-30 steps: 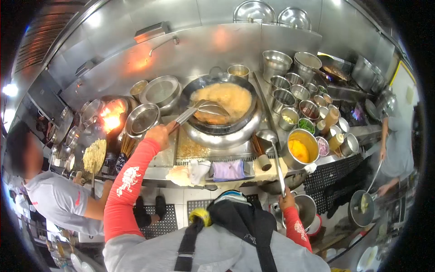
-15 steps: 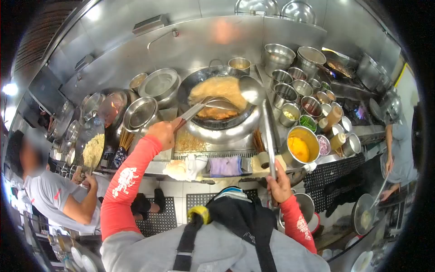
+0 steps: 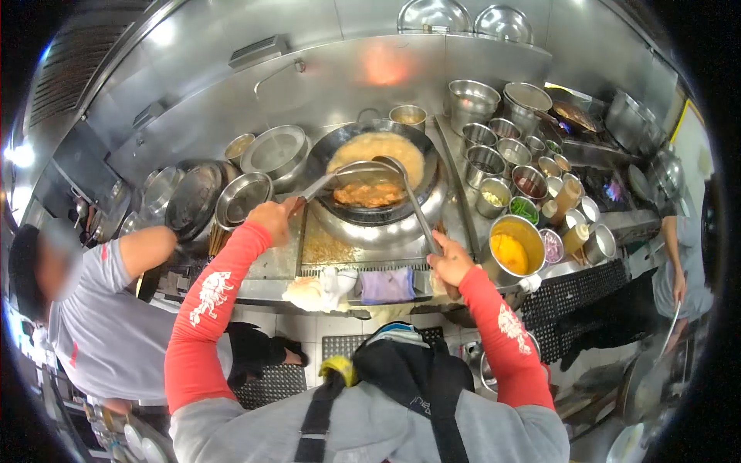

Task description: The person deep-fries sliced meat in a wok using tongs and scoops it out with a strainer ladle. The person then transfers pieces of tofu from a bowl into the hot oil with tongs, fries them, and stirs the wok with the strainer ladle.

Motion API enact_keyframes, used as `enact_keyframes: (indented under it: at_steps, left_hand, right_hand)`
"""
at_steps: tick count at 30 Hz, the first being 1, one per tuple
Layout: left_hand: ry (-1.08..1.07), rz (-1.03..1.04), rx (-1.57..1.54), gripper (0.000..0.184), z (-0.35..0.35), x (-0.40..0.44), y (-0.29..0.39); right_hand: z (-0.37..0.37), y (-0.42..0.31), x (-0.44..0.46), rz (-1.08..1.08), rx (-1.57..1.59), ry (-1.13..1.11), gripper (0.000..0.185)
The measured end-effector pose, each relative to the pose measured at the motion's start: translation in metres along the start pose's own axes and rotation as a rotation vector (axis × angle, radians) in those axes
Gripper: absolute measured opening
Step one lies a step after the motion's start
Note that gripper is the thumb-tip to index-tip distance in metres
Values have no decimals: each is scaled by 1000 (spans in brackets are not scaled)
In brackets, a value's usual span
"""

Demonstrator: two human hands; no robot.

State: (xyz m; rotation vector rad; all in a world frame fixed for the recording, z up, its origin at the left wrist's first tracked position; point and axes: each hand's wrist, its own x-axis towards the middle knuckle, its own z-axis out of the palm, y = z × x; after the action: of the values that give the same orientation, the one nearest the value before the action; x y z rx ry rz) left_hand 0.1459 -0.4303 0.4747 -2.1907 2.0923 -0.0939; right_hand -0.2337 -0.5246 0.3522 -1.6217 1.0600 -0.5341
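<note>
A large wok (image 3: 318,158) sits on the burner with bubbling, foamy oil (image 3: 374,147) in it. My left hand (image 3: 270,222) is closed round the handle of a skimmer (image 3: 318,186), whose rim reaches over the wok. Browned fried pieces (image 3: 367,194) lie at the skimmer's head, near the wok's front side; whether they rest fully in it is hard to see. My right hand (image 3: 453,264) grips a ladle (image 3: 417,210) by its handle. The ladle's bowl is low over the oil, beside the skimmer's rim, partly hidden.
To the right stand several steel containers, a pot of orange-yellow liquid (image 3: 509,253) and squeeze bottles (image 3: 570,193). A purple cloth (image 3: 387,285) lies on the front edge. Strainer bowls (image 3: 274,150) stand left. One co-worker (image 3: 116,309) is close at left, another (image 3: 683,255) at right.
The ladle has swung from the wok's right side down and left into the wok, with my right hand moving up and left. The left co-worker's arm has lifted.
</note>
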Motion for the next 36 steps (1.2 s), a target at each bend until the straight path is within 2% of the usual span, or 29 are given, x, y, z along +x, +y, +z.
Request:
enact_keyframes:
  at_steps: [4, 7, 10, 14, 18, 20, 23, 27, 30, 32, 33, 34, 35, 36]
  left_hand:
    - [-18, -76, -68, 54, -5, 8, -4]
    - [131, 52, -132, 47, 38, 31, -44]
    - [-278, -365, -682, 37, -11, 30, -13]
    - [-405, -480, -1109, 26, 6, 43, -23]
    - [-521, -498, -1315, 28, 32, 49, -18]
    - [-550, -490, -1431, 27, 42, 46, -6]
    - [-546, -485, -1502, 26, 39, 46, 20]
    - [-544, -577, -1577, 15, 34, 52, 40]
    - [-598, -577, -1604, 15, 35, 59, 47]
    - [-570, -560, -1597, 18, 34, 60, 47]
    - [-560, -543, -1576, 20, 32, 60, 49]
    - [-548, -520, -1559, 22, 27, 61, 50]
    - [-561, -511, -1554, 25, 25, 63, 51]
    - [-569, -509, -1552, 28, 24, 63, 50]
  right_hand:
    - [-10, -15, 22, 91, 170, -44, 63]
    - [-15, -28, 26, 156, 251, -53, 58]
    - [-16, -27, 29, 173, 326, -45, 57]
    - [-11, -31, 19, 188, 328, -53, 61]
    - [12, -27, 2, 163, 390, 25, 66]
    - [32, -16, -1, 122, 321, 78, 67]
    - [63, -12, -12, 70, 315, 151, 69]
    - [99, -8, -26, -53, 18, 288, 68]
    - [109, -9, -29, -70, -107, 292, 70]
    - [131, 24, -13, -452, -18, 492, 71]
    - [115, -2, -28, -194, -4, 282, 71]
    - [122, 13, -21, -300, -17, 346, 71]
    - [122, 13, -20, -243, -51, 298, 71]
    - [122, 18, -16, -378, -18, 361, 71]
